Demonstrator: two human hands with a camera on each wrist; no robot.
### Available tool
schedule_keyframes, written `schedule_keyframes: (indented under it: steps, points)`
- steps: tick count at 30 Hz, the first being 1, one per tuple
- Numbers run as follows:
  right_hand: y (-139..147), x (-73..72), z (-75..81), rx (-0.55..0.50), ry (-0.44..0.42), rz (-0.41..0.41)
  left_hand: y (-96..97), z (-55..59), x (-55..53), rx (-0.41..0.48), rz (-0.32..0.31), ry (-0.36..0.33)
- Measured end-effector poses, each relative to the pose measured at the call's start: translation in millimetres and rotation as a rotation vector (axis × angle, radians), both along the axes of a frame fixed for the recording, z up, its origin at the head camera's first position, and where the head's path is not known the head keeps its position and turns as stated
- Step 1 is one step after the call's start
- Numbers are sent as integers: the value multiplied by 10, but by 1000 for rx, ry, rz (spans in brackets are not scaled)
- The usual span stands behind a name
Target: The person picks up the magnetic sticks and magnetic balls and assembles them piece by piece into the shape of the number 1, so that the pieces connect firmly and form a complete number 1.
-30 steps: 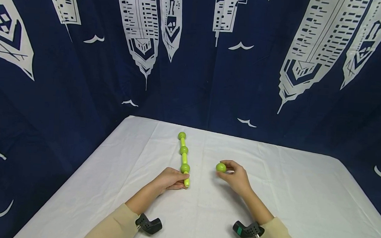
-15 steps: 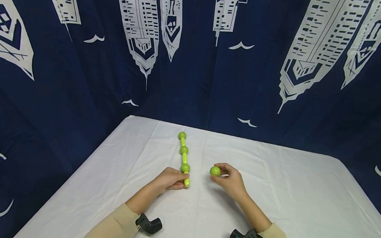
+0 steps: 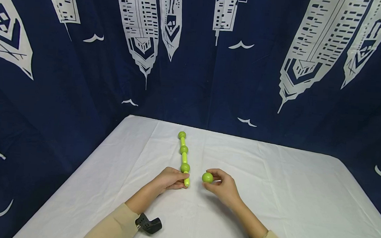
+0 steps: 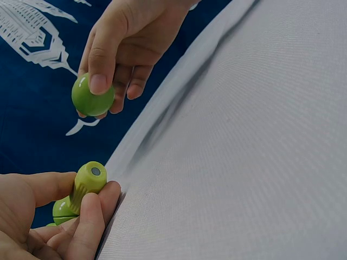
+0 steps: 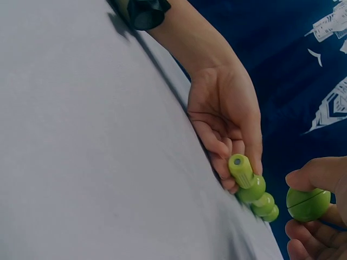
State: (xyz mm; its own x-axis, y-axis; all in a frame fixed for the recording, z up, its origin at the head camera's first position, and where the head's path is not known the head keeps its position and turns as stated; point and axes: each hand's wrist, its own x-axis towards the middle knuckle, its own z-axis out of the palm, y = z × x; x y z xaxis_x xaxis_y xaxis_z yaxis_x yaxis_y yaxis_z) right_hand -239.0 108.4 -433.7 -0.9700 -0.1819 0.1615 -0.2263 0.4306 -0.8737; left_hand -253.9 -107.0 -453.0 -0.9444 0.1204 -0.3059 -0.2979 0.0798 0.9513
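Between thumb and fingers, my left hand (image 3: 169, 179) pinches the nearest rod of a green ball-and-rod chain (image 3: 185, 167). The chain runs straight away from me, with three balls joined by yellow-green rods. In the left wrist view, the held rod (image 4: 89, 179) shows a small grey disc in its free end. My right hand (image 3: 225, 187) holds a loose green ball (image 3: 207, 177) by the fingertips, to the right of that rod and apart from it. A thin seam crosses this ball (image 5: 308, 204) in the right wrist view.
A white cloth (image 3: 287, 197) covers the table under both hands. Behind it hangs a dark blue curtain (image 3: 193, 79) with white building prints. Each wrist wears a black camera, such as the left one (image 3: 149, 224).
My right hand has moved left and nearer to me with the ball, closing in on the chain's near end. The left hand and the chain have stayed in place.
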Motion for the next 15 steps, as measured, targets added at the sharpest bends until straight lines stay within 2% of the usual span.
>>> schedule_keyframes:
  steps: [8, 15]
  points:
    - [-95, 90, -45, -18, -19, 49, -14, -21, -7, 15, -15, 6]
    - [-188, 152, -84, 1, -19, 131, -15, -27, -17, 16, -21, -10]
